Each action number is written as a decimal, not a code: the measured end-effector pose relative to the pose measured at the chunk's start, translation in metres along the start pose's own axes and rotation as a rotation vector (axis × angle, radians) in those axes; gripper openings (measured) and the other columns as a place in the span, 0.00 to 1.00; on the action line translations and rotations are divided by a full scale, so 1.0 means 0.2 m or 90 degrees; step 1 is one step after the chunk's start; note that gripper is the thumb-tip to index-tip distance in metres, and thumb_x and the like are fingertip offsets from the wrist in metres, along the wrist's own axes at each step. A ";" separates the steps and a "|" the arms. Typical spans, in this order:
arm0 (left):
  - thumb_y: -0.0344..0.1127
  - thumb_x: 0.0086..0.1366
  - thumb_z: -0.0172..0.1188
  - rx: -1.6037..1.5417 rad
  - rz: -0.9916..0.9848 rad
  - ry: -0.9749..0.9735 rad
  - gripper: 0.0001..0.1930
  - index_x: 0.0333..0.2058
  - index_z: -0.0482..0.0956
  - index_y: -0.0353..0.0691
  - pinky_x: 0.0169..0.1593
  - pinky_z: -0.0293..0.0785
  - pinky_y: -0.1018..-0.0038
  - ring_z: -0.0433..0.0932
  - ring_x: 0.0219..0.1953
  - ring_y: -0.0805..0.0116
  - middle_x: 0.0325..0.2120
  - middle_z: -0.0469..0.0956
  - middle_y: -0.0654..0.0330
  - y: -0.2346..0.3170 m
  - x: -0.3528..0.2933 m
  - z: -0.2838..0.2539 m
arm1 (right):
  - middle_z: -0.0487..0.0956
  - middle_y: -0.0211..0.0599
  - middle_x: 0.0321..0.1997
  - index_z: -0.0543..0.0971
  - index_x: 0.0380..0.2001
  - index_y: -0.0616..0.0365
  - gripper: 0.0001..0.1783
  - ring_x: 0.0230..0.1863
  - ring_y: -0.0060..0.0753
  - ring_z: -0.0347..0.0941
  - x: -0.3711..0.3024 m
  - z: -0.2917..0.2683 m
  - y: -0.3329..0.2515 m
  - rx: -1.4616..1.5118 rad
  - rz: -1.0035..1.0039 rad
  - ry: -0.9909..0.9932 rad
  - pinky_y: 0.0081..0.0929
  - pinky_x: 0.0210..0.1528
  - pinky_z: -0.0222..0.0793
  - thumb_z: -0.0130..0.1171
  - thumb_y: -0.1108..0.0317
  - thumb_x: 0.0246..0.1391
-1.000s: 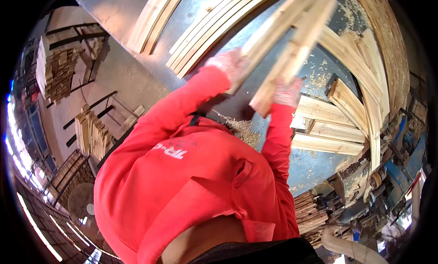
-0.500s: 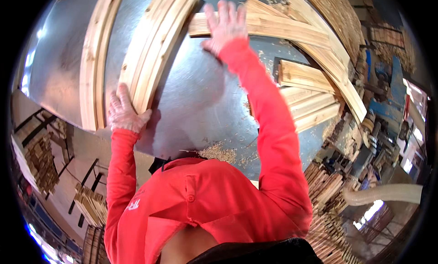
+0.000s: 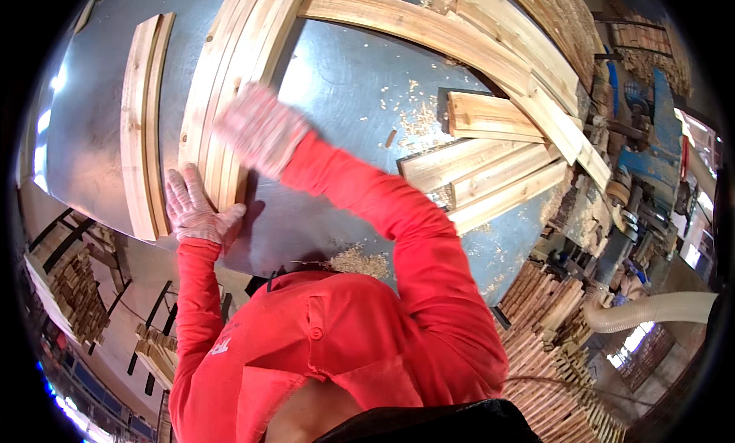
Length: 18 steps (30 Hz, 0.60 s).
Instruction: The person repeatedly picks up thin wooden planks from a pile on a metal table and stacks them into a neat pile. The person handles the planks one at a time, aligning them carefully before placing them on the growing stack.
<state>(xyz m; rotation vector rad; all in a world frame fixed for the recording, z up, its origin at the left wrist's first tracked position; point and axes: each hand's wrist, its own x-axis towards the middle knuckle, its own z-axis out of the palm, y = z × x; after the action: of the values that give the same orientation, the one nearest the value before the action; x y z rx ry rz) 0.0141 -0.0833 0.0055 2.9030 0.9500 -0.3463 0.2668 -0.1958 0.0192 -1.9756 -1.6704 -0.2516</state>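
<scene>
Several long pale wooden boards (image 3: 215,98) lie side by side on a metal tabletop (image 3: 329,75). At their near end is my gloved left hand (image 3: 200,215), its fingers at the left side and thumb at the right, holding the ends together. My gloved right hand (image 3: 262,130) is over the right side of the same boards, its fingers smeared by motion. Beyond it, another wooden board (image 3: 429,29) stretches rightward, its left end against the far part of the group. Left of the group rests a separate pair of boards (image 3: 142,129).
On the right side of the table are shorter boards (image 3: 490,167), with more long boards (image 3: 528,41) behind them. Sawdust (image 3: 358,261) lies along the near edge. Stacked wood strips (image 3: 547,351), blue machinery (image 3: 651,148) and a ribbed hose (image 3: 651,311) stand at the right.
My right hand has left the crosswise board and come nearer and left, over the grouped boards. That board's left end now sits farther back, against the group. My left hand stays at the near ends.
</scene>
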 end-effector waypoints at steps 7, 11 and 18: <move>0.60 0.43 0.72 -0.017 -0.038 -0.016 0.64 0.73 0.45 0.41 0.72 0.49 0.52 0.46 0.73 0.37 0.71 0.45 0.35 0.07 0.01 -0.05 | 0.65 0.46 0.71 0.53 0.73 0.30 0.51 0.68 0.54 0.64 -0.46 -0.44 1.32 -0.522 0.387 -0.412 0.53 0.67 0.60 0.68 0.53 0.49; 0.62 0.44 0.71 -0.005 -0.023 -0.008 0.64 0.73 0.44 0.42 0.71 0.51 0.51 0.48 0.72 0.37 0.71 0.45 0.35 0.06 0.01 -0.03 | 0.72 0.49 0.66 0.66 0.68 0.37 0.34 0.64 0.48 0.71 -0.66 -0.53 1.47 -0.243 0.593 -0.607 0.44 0.63 0.68 0.58 0.60 0.57; 0.83 0.43 0.57 0.049 0.029 0.035 0.69 0.73 0.42 0.42 0.70 0.44 0.42 0.45 0.73 0.34 0.71 0.43 0.34 -0.02 0.00 0.03 | 0.73 0.60 0.60 0.73 0.60 0.59 0.36 0.59 0.54 0.71 -0.24 -0.17 0.16 0.349 0.821 -0.464 0.42 0.62 0.66 0.52 0.40 0.61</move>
<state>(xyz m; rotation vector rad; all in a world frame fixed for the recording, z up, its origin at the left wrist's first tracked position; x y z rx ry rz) 0.0102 -0.0817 -0.0007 3.0134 0.8948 -0.3082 0.2933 -0.2580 0.0164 -2.3200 -0.3368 1.3348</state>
